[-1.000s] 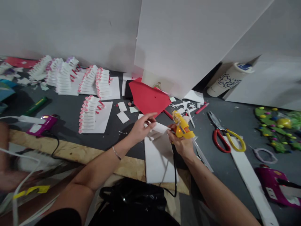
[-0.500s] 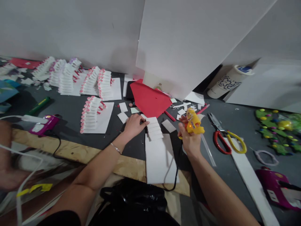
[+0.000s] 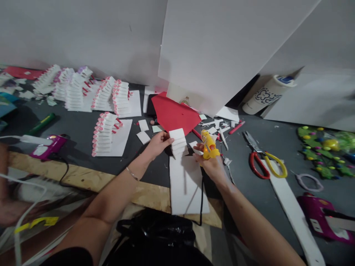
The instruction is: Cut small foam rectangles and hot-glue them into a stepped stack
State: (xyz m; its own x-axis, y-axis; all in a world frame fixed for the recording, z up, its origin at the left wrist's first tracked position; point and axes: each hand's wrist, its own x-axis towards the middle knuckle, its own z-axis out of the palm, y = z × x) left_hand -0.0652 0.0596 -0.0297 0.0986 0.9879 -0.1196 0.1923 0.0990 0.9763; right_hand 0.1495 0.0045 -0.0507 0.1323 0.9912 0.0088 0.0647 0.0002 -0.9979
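Note:
My left hand [image 3: 158, 145] is closed, thumb and fingers pinching the left edge of a stepped stack of small white cards [image 3: 179, 143]. The stack is tilted above the upper end of a white rectangular board [image 3: 184, 184], which overhangs the table's front edge. My right hand [image 3: 212, 166] is wrapped around a yellow glue gun [image 3: 210, 147], whose small orange light is lit. Its black cord [image 3: 202, 201] hangs down across the board. By the right fingertips is a loose white card [image 3: 195, 147]; whether they grip it I cannot tell.
Finished-looking stepped white pieces with pink ends [image 3: 103, 135] stand at left. Red sheet [image 3: 174, 114] and white scraps lie behind my hands. At right are red-and-yellow-handled pliers [image 3: 257, 157], a white strip [image 3: 294, 214] and a purple device [image 3: 318, 214]. Another person's arm [image 3: 7, 199] shows at left.
My right hand has moved left with the glue gun, closer to the card stack and the loose card. My left hand has raised and tilted the stack slightly.

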